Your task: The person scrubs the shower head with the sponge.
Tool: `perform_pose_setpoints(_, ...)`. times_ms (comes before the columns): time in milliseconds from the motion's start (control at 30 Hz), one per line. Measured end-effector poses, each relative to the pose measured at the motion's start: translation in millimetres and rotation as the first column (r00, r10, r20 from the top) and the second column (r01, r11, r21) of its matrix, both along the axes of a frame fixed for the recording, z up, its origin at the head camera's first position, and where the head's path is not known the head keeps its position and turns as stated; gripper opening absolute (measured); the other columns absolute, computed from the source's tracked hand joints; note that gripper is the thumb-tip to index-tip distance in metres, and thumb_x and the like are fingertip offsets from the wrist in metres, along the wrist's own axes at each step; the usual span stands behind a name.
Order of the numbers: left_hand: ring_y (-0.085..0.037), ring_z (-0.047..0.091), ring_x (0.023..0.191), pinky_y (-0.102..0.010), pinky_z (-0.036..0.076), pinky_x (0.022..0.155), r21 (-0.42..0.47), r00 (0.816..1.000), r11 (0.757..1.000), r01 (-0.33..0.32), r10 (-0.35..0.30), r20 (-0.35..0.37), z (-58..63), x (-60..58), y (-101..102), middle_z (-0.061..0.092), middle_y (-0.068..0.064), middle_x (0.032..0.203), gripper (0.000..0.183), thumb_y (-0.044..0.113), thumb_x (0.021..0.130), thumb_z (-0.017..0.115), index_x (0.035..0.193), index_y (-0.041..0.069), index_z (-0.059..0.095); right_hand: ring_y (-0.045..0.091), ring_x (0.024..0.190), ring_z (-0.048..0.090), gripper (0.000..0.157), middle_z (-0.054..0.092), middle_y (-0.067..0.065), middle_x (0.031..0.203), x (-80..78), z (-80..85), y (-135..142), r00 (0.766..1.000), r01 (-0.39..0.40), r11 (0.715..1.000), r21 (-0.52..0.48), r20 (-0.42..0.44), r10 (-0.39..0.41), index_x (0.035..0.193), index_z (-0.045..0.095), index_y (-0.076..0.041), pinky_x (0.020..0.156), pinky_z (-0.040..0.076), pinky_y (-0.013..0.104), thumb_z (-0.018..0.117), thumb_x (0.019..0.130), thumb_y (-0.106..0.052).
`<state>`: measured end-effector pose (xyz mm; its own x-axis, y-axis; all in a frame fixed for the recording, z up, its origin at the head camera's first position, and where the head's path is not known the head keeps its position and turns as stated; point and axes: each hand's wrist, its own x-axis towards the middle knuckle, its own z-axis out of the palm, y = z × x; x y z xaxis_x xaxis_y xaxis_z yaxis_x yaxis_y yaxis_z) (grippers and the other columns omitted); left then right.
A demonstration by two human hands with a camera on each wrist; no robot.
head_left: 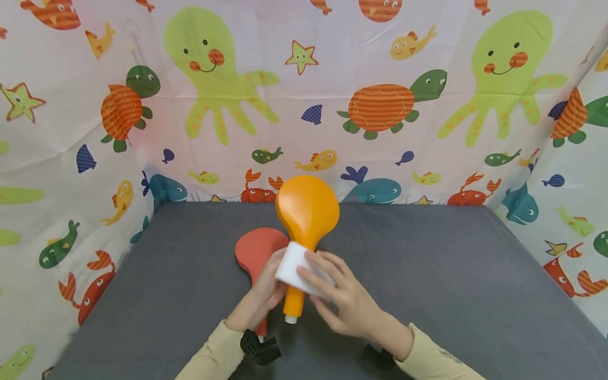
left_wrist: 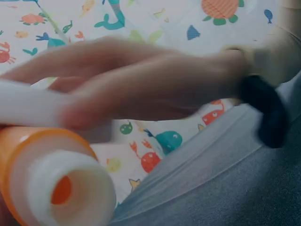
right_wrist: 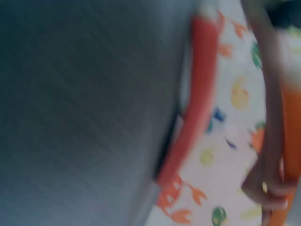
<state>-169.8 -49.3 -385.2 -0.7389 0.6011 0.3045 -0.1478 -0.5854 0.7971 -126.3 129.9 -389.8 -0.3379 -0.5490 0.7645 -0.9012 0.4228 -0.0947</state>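
An orange paddle (head_left: 307, 208) with a round head is held upright above the table. My left hand (head_left: 269, 285) grips it at the handle from the left side, its fingers partly hidden behind the white block. My right hand (head_left: 344, 298) holds the white block (head_left: 293, 264), perhaps a sponge, against the paddle's neck and upper handle. In the left wrist view, the right fingers lie over the white block (left_wrist: 33, 106), above the hollow white handle end (left_wrist: 77, 193). A red paddle (head_left: 256, 248) lies behind the left hand, its handle partly covered.
A dark grey cloth (head_left: 427, 279) covers the table. Behind and at both sides hangs a white curtain (head_left: 280, 121) printed with sea animals. Each wrist wears a black camera strap (head_left: 260, 348).
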Motion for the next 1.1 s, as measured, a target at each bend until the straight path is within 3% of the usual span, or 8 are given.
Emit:
perform_pose_setpoints(100,-0.009,0.06,0.078,-0.021,0.05,0.071,0.015,1.0,1.0,0.013,-0.013,0.002,2.1,-0.5,-0.9,0.062,0.002,0.091,0.029,0.021,0.102,0.036,0.104,0.01,0.063,0.037,0.121,0.039,0.039,0.041,0.022,0.137,13.4,-11.2,-0.8,0.994,-0.096,0.992,0.086,-0.046,0.1,0.128,0.053,-0.002,0.103,0.033,0.042,0.052,0.092,-0.018)
perform_pose_setpoints(200,-0.01,0.061,0.08,-0.022,0.051,0.072,0.006,1.0,1.0,0.009,-0.009,0.018,2.6,0.0,0.0,0.062,0.001,0.093,0.029,0.022,0.101,0.037,0.106,0.01,0.062,0.038,0.12,0.04,0.039,0.042,0.022,0.136,14.2,-12.2,1.3,0.988,-0.119,0.986,0.12,-0.084,0.13,0.126,0.053,-0.002,0.102,0.034,0.043,0.053,0.091,-0.018)
perform_pose_setpoints(367,-0.012,0.058,0.085,-0.025,0.049,0.079,-0.004,1.0,1.0,-0.001,0.001,0.006,-2.8,-0.8,4.1,0.061,-0.001,0.098,0.027,0.016,0.102,0.036,0.109,0.01,0.062,0.035,0.12,0.039,0.042,0.039,0.019,0.139,-12.2,5.9,10.2,0.999,0.051,0.998,-0.04,0.003,-0.051,0.131,0.051,-0.004,0.099,0.037,0.044,0.048,0.094,-0.025)
perform_pose_setpoints(533,-0.021,0.056,0.093,-0.032,0.047,0.088,-0.031,0.999,0.999,-0.024,0.025,0.033,-5.6,-1.5,7.9,0.058,-0.008,0.107,0.03,0.006,0.102,0.031,0.116,0.003,0.057,0.031,0.122,0.035,0.048,0.034,0.014,0.143,-27.8,14.3,16.2,0.971,0.215,0.968,-0.13,0.136,-0.198,0.136,0.046,-0.008,0.093,0.04,0.048,0.044,0.096,-0.035)
perform_pose_setpoints(700,-0.015,0.057,0.093,-0.027,0.048,0.085,-0.03,0.991,0.993,-0.116,0.118,0.056,-4.7,-1.8,4.9,0.06,-0.005,0.105,0.028,0.005,0.1,0.035,0.113,0.006,0.06,0.033,0.12,0.036,0.045,0.036,0.019,0.141,-2.5,-0.7,10.5,0.991,0.086,0.992,-0.091,0.114,-0.075,0.133,0.048,-0.004,0.096,0.038,0.041,0.048,0.095,-0.029)
perform_pose_setpoints(900,-0.023,0.062,0.097,-0.037,0.046,0.092,0.004,0.994,0.994,-0.105,0.105,0.044,-1.6,-7.2,-0.8,0.062,-0.011,0.108,0.031,0.005,0.099,0.041,0.127,-0.003,0.05,0.034,0.121,0.037,0.04,0.038,0.021,0.138,20.7,-17.5,8.4,0.993,-0.098,0.995,0.018,0.06,0.097,0.128,0.052,-0.001,0.102,0.035,0.035,0.053,0.092,-0.019)
perform_pose_setpoints(1000,-0.02,0.061,0.097,-0.033,0.048,0.089,0.02,0.996,0.996,-0.09,0.09,0.0,-2.1,-6.5,-0.1,0.061,-0.009,0.109,0.028,0.005,0.098,0.043,0.123,0.001,0.056,0.034,0.12,0.038,0.041,0.038,0.022,0.137,12.5,-13.2,8.1,0.997,-0.073,0.997,-0.009,0.032,0.073,0.128,0.052,-0.002,0.101,0.035,0.035,0.054,0.092,-0.02)
perform_pose_setpoints(1100,-0.016,0.058,0.096,-0.028,0.048,0.086,0.021,0.997,0.997,-0.071,0.072,-0.03,-3.4,-4.3,1.6,0.06,-0.006,0.111,0.027,0.004,0.098,0.042,0.119,0.006,0.059,0.034,0.12,0.036,0.044,0.036,0.022,0.138,-3.1,-0.6,7.6,0.999,0.029,0.995,-0.1,0.039,-0.025,0.131,0.049,-0.004,0.097,0.038,0.039,0.053,0.094,-0.026)
